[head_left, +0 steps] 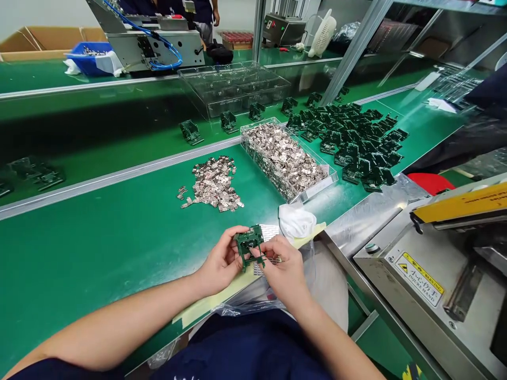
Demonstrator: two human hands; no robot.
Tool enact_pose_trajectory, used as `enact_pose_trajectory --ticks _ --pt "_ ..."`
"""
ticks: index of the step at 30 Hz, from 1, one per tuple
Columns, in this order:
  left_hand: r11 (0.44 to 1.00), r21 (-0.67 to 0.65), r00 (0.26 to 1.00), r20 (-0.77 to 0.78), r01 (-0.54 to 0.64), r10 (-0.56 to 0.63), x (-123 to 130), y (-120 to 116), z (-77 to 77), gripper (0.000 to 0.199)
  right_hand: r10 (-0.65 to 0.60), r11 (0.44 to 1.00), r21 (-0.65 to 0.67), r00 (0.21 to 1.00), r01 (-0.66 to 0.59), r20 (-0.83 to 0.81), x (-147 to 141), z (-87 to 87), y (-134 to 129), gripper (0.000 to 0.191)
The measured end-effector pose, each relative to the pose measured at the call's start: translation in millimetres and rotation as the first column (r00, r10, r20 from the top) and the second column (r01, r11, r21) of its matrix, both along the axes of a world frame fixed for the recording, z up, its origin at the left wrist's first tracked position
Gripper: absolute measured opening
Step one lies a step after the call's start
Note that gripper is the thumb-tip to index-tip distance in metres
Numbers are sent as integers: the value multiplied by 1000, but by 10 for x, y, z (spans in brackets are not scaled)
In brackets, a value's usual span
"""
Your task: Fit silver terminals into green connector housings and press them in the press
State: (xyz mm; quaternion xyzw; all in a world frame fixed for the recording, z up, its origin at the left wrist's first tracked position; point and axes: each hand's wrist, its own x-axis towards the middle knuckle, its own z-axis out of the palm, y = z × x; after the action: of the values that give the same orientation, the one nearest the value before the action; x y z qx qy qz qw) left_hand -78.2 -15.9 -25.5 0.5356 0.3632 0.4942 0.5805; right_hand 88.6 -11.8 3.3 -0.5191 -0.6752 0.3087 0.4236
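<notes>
In front of my body I hold a green circuit board (249,241) with cut-outs, tilted over the table's front edge. My left hand (222,262) is closed on the board's left side, thumb and fingers gripping it. My right hand (285,266) is closed at the board's right side, its thumb and fingertips pinched there; whether a small part sits between them I cannot tell. Beneath the board lies a sheet of small metal strips (270,232). Beyond my hands are a loose pile of small silver metal parts (216,183) and a clear plastic box (330,178) filled with more of them.
A heap of green circuit boards (356,140) lies at the right, with several more on the rail behind. A white cloth (297,220) rests near my right hand. A metal machine (415,279) with a hand-injury label stands at the right. A person (204,18) stands far back.
</notes>
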Motion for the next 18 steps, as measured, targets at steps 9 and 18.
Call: enact_pose_trajectory --ticks 9,18 --pt "997 57 993 -103 -47 52 3 -13 -14 32 -57 995 -85 996 51 -62 -41 -49 -38 18" --pt "988 -29 980 -131 -154 149 46 -73 15 30 -100 957 -289 912 -21 -397 -132 -98 -128 11"
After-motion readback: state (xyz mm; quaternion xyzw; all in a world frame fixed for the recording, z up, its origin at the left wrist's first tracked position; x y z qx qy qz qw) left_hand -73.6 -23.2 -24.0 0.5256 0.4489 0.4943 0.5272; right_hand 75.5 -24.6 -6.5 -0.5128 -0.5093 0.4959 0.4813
